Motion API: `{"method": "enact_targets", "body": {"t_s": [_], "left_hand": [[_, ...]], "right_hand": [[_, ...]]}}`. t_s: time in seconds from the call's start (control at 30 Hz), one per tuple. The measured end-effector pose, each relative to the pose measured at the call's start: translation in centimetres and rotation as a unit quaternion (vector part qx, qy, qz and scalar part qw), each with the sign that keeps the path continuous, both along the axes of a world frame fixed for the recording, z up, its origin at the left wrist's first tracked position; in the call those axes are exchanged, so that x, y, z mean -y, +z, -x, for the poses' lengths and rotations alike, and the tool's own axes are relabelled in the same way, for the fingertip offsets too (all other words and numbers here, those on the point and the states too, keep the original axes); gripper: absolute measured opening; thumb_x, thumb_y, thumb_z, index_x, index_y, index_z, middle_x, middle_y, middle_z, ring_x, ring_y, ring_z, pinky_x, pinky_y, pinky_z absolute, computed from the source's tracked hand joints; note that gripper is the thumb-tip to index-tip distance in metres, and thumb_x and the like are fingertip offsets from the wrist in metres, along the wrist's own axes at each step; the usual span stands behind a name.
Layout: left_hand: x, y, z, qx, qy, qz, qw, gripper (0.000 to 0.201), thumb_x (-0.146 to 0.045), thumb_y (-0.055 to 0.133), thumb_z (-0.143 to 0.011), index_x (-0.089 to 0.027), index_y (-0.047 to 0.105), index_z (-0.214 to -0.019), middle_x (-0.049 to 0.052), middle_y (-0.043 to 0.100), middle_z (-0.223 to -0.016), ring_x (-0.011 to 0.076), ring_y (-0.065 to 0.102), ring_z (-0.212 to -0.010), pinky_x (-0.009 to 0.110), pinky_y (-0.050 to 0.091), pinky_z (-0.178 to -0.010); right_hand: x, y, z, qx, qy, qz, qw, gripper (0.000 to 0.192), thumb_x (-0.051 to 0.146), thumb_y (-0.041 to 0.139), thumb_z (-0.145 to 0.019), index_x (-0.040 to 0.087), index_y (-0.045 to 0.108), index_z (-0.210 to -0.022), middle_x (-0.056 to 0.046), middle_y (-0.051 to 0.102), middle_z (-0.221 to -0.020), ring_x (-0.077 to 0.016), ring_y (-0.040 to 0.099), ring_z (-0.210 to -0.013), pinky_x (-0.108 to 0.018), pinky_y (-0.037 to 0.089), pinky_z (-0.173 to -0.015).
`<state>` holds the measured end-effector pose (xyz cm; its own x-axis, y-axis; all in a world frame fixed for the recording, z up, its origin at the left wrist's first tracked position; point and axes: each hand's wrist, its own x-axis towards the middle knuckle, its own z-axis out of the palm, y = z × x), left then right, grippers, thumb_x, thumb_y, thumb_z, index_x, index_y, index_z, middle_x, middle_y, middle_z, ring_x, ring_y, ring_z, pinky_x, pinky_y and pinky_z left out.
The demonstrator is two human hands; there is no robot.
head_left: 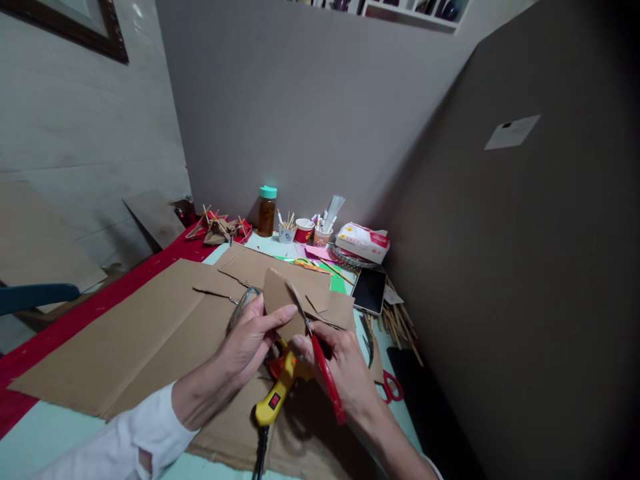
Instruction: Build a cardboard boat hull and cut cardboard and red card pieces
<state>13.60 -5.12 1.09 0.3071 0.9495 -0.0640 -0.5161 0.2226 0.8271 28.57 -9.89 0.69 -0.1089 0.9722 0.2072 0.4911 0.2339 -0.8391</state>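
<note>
My left hand (250,335) pinches a small piece of cardboard (278,293) between thumb and fingers, holding it up over the table. Red-handled scissors (324,373) are in my right hand (345,363), with their blades against the right edge of that piece. A yellow hot glue gun (277,393) lies beneath both hands, its black cord running toward me. Large flat sheets of cardboard (145,333) spread under and to the left of my hands.
Behind the cardboard stand a bottle (267,212), paper cups (304,231) and a tissue pack (363,241). To the right are a tablet (369,291), wooden sticks (403,327) and another red-handled pair of scissors (393,387). Grey partitions (320,113) enclose the back and right.
</note>
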Motion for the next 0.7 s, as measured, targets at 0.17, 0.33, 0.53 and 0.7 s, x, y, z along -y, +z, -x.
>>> {"method": "enact_targets", "body": {"t_s": [0.17,0.33,0.53,0.7], "left_hand": [[-0.8,0.1,0.5,0.018,0.02,-0.022,0.999,0.027,-0.022,0.078,-0.078,-0.019,0.066,-0.102,0.005,0.077,-0.107,0.0215,0.071,-0.098,0.027,0.056,-0.077],[-0.9,-0.4,0.7,-0.013,0.019,-0.061,0.998,0.025,-0.02,0.076,-0.079,-0.016,0.068,-0.103,0.007,0.077,-0.103,0.0219,0.071,-0.095,0.028,0.055,-0.078],[-0.7,-1.0,0.2,-0.029,0.02,-0.059,0.998,0.031,-0.026,0.079,-0.076,-0.015,0.069,-0.103,0.009,0.078,-0.101,0.0231,0.072,-0.092,0.029,0.054,-0.077],[-0.9,-1.6,0.4,-0.035,0.021,-0.046,0.998,0.031,-0.026,0.079,-0.076,-0.015,0.069,-0.103,0.008,0.078,-0.102,0.0224,0.071,-0.095,0.029,0.053,-0.082]], "right_hand": [[-0.2,-0.1,0.0,0.009,0.002,0.018,1.0,0.035,0.041,0.062,-0.091,0.019,0.05,-0.067,0.005,0.047,-0.062,-0.0118,0.038,-0.062,-0.024,0.028,-0.058],[-0.2,-0.1,0.0,0.006,0.004,0.032,0.999,0.033,0.044,0.066,-0.088,0.019,0.053,-0.07,0.006,0.047,-0.063,-0.0117,0.04,-0.062,-0.023,0.03,-0.058],[0.0,0.2,-0.1,0.02,0.0,0.042,0.999,0.036,0.044,0.065,-0.089,0.019,0.049,-0.068,0.006,0.046,-0.063,-0.0113,0.039,-0.062,-0.024,0.029,-0.059],[0.3,0.5,0.2,0.033,-0.006,0.055,0.998,0.036,0.041,0.059,-0.092,0.019,0.052,-0.065,0.004,0.05,-0.061,-0.0125,0.042,-0.063,-0.024,0.032,-0.061]]}}
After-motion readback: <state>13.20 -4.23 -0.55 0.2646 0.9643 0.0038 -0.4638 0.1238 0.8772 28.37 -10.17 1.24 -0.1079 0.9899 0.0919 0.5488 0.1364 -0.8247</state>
